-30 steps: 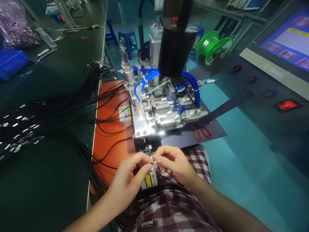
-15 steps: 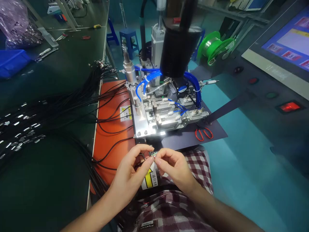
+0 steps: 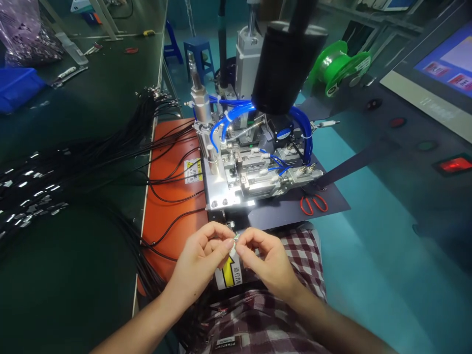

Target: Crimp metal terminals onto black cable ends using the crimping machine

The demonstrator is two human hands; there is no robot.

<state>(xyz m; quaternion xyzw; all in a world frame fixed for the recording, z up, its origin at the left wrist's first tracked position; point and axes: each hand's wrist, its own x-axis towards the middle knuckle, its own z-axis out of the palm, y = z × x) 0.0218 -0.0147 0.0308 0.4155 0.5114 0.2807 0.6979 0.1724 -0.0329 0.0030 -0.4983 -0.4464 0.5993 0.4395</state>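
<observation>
My left hand and my right hand meet in front of the machine, fingertips almost touching. Between them are the thin coloured wires of a cable end, pinched by thumb and finger on each side. The cable's black length is mostly hidden behind my left hand. Just beyond my fingers stands the metal fixture with blue air tubes. Below my hands a white label with a yellow arrow shows.
Black cables with metal ends lie across the dark table at left and over the orange board. Red-handled scissors lie right of the fixture. A black cylinder hangs above it. Behind are a green wire spool and a screen panel.
My fingers have shifted slightly on the wires, which now show as a small spread between the fingertips. The view has turned a little to the left.
</observation>
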